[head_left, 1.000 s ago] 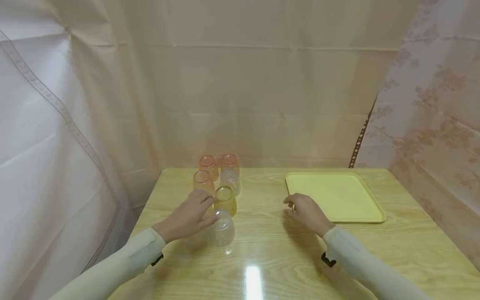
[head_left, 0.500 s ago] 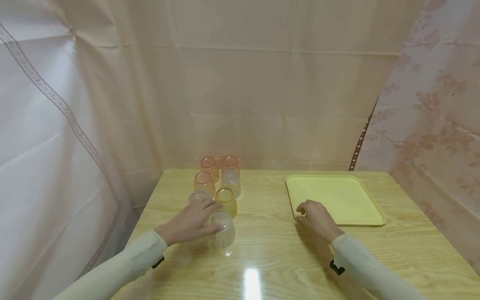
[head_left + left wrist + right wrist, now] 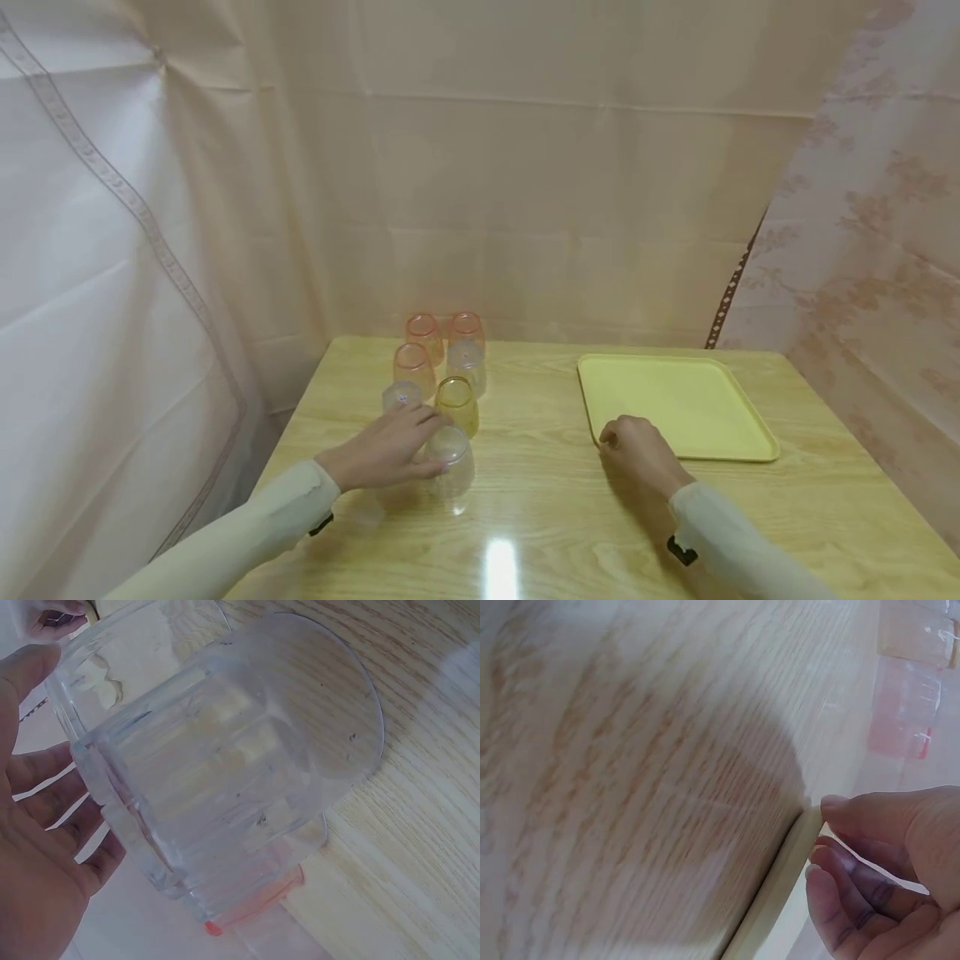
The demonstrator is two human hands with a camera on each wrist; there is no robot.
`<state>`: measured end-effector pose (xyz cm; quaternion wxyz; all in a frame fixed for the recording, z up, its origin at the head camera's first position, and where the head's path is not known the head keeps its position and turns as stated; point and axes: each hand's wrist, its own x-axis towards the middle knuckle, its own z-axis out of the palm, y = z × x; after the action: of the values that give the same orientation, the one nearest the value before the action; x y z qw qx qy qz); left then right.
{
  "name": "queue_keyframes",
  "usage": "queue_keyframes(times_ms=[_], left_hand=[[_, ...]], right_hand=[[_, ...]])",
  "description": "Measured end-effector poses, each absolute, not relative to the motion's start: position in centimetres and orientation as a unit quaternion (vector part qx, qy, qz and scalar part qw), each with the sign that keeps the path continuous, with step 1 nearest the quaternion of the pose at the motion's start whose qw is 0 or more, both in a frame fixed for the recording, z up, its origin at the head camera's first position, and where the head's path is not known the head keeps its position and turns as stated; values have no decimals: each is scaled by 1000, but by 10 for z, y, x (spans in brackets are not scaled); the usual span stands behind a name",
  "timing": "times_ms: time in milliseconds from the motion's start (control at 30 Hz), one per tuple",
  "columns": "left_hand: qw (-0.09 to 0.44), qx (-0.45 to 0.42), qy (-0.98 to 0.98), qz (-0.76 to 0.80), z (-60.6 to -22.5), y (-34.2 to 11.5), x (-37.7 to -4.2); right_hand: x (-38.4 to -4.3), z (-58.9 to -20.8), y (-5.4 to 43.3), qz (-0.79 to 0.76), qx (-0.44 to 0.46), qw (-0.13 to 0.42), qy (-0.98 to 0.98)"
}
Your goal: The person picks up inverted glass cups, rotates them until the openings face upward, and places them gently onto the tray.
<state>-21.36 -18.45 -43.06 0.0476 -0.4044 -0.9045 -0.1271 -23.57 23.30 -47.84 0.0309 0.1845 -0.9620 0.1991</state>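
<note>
Upside-down drinking glasses stand grouped at the left of the table. My left hand grips the nearest clear glass, thumb on its near side and fingers beyond. In the left wrist view, the thumb lies at the base edge of a clear glass. A yellow glass stands just behind it, and another clear glass is partly hidden by the left hand. On the right lies a flat yellow tray. My right hand pinches its near left corner, with the thumb at the rim.
Farther back stand orange-pink glasses and another clear glass. The wooden table runs back to a beige cloth. A flower-patterned cloth hangs on the right, and a white cloth on the left.
My right hand has moved right to the tray's near left corner, its fingers drawing together there. The left hand has lowered slightly around the nearest clear glass. The tray stays on the table.
</note>
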Motion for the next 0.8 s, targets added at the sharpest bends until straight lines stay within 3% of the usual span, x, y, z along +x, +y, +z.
queue_keyframes(times_ms=[500, 800], left_hand=[[52, -416, -903, -95, -426, -173, -224], [10, -430, -899, -77, -422, -170, -231]], right_hand=[[-238, -480, 237, 180, 183, 44, -966], [-237, -481, 237, 179, 180, 28, -967]])
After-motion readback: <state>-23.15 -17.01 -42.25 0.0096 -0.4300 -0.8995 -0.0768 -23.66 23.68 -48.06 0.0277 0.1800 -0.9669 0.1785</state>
